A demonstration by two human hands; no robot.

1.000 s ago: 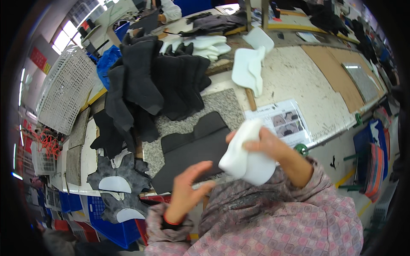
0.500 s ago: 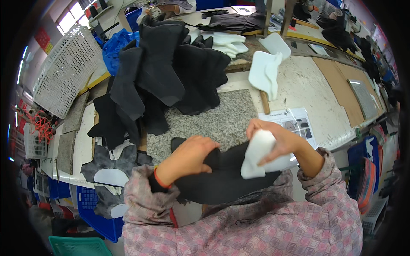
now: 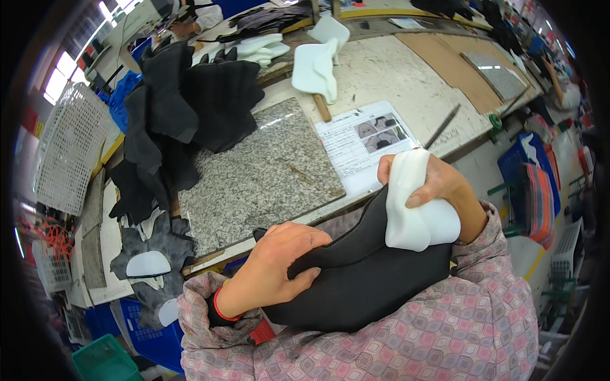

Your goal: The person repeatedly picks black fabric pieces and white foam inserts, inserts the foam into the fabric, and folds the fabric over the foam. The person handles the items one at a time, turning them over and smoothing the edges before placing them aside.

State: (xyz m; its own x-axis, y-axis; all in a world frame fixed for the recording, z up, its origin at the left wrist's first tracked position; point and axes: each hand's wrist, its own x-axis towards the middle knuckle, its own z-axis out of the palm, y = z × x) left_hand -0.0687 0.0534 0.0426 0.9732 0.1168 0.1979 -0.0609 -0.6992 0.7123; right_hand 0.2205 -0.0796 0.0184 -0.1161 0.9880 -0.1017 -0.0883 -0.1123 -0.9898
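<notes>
While the black padded piece [image 3: 365,292] spans the person's lap, just off the table's near edge, the left hand [image 3: 273,263] lies over its left end, thumb and fingers apart along the seam; whether they pinch the material cannot be told. The right hand [image 3: 441,184] is clamped on a white contoured pad [image 3: 406,206], thumb across the front, and the pad overlaps the black piece's right end. A slack left hold could let that end slide down the lap, and squeezing the pad under one thumb might dent it or twist it out of line. A thin dark stick [image 3: 443,127] shows beyond the right hand, whether held or not is unclear; if its tip is sharp, a turn of the wrist could scratch something. Farther off come a speckled stone slab [image 3: 260,184], a printed sheet [image 3: 356,159] and heaped black pieces [image 3: 219,95].
</notes>
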